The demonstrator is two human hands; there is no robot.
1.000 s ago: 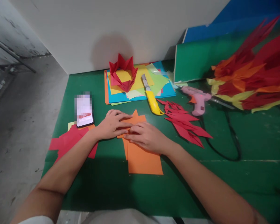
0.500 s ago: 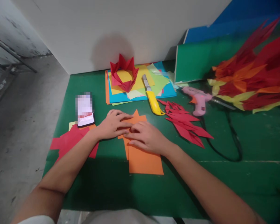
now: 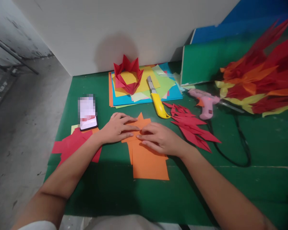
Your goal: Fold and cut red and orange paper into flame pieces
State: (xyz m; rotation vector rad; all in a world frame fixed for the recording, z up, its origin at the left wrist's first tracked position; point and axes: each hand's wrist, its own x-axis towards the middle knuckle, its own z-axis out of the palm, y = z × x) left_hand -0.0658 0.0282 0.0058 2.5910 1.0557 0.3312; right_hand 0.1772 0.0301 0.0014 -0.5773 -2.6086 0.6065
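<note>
Orange paper sheets (image 3: 150, 166) lie overlapped on the green table, one with a pointed tip at the far side. My left hand (image 3: 116, 127) rests on the left part of the orange paper, its fingers stretched out over it. From the right, my right hand (image 3: 159, 138) lies on the same paper, fingers extended and pointing left, close to the left fingertips. Red paper pieces (image 3: 73, 143) are beside my left forearm. Folded red paper pieces (image 3: 194, 124) fan out to the right of my right hand.
A phone (image 3: 88, 111) lies at the left. Behind are a red paper ring (image 3: 139, 78), coloured sheets (image 3: 124, 102) and a yellow cutter (image 3: 158, 103) with its blade out. A pink glue gun (image 3: 206, 103) with a black cord and a red-orange paper flame (image 3: 261, 80) stand right.
My right hand has slid to the right across the orange paper, away from my left fingertips. My left hand stays where it was.
</note>
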